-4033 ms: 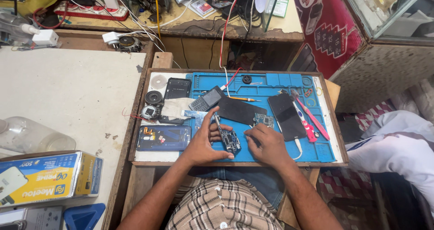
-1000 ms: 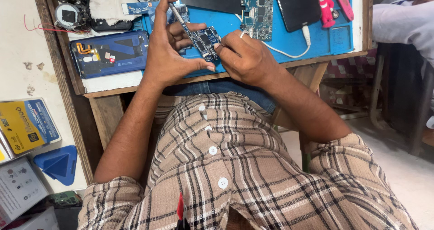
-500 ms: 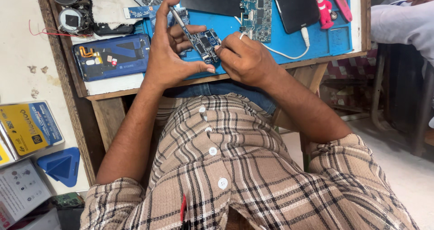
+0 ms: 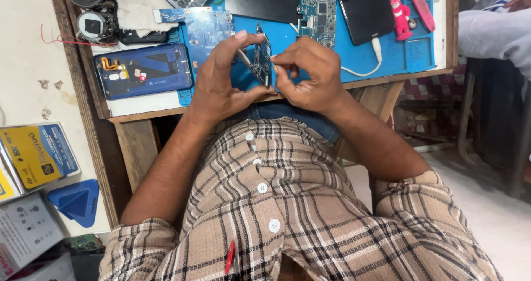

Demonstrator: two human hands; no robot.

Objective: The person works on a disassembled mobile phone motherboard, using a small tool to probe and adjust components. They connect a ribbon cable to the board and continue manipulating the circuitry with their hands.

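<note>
A small dark circuit board (image 4: 261, 61) stands on edge above the front of the blue work mat (image 4: 420, 54), pinched between both hands – the left hand (image 4: 221, 82) curls round it with thumb under and forefinger over, the right hand (image 4: 307, 74) grips its other side with bent fingertips. Just left lies an opened blue phone back (image 4: 142, 71); beyond, a green circuit board (image 4: 317, 13) and a dark phone (image 4: 365, 10) with a white cable
</note>
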